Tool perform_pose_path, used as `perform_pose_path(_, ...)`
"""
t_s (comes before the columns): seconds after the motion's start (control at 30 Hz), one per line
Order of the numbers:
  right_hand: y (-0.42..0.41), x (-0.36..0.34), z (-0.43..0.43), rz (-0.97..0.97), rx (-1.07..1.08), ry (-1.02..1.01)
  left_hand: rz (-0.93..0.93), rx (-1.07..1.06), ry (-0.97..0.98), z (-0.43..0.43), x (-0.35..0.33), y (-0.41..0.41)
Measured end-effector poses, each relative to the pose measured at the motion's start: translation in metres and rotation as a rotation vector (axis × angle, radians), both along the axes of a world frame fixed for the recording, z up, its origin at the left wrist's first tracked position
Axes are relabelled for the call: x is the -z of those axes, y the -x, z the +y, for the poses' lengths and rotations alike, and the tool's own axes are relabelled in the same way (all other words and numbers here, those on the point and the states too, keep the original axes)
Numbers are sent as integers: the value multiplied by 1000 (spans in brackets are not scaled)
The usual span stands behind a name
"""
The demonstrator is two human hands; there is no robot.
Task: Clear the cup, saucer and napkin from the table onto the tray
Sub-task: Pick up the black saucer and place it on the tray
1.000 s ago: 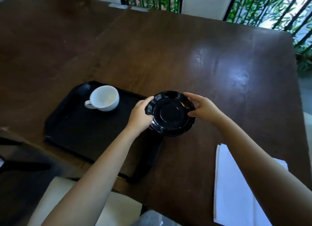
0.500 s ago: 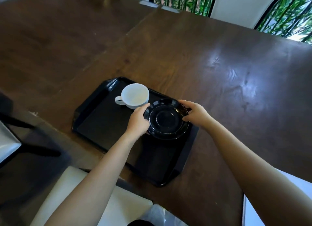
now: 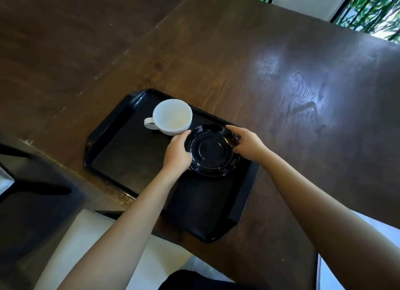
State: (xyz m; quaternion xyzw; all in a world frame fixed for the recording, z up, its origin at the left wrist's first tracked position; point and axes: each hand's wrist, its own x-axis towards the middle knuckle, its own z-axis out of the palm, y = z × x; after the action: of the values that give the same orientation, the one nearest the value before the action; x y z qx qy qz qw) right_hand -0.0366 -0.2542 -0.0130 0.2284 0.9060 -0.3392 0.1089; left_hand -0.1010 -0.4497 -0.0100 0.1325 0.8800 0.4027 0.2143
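- white cup sits far-left on black tray, just beside left hand
- left hand and right hand grip black saucer by opposite rims, over tray's right half
- napkin lies on table, near right

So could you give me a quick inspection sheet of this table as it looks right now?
Surface: dark brown wooden table, glossy, with window glare.
Job's things: white ceramic cup upright on the black plastic tray, looks empty; black glossy saucer over the tray's far right corner, whether it is set down cannot be told; white paper napkin at the lower right edge of view, off the tray.
Clutter: nothing seen.
Hands: left hand and right hand each grip the saucer's rim, on opposite sides.
Cables: nothing seen.
Surroundings: pale seat cushion at the near edge; green bamboo outside the windows.
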Motion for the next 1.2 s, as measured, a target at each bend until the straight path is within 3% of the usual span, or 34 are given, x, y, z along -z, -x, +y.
perform_pose_path(0.4, 1, -3, -1, -39, -35, 10, 2, 103, 102, 0, -2, 1)
perform_pose_path(0.77, -8, -11, 3, -114, -47, 16, 48, 336, 460, 7, -18, -8)
perform_pose_path(1.03, -25, -41, 14, -153, -42, 31, 169, 464, 494, 24, -48, -8)
perform_pose_path(1.2, -45, -69, 30, -174, -55, -67, 205, 631, 501, 55, -77, -5)
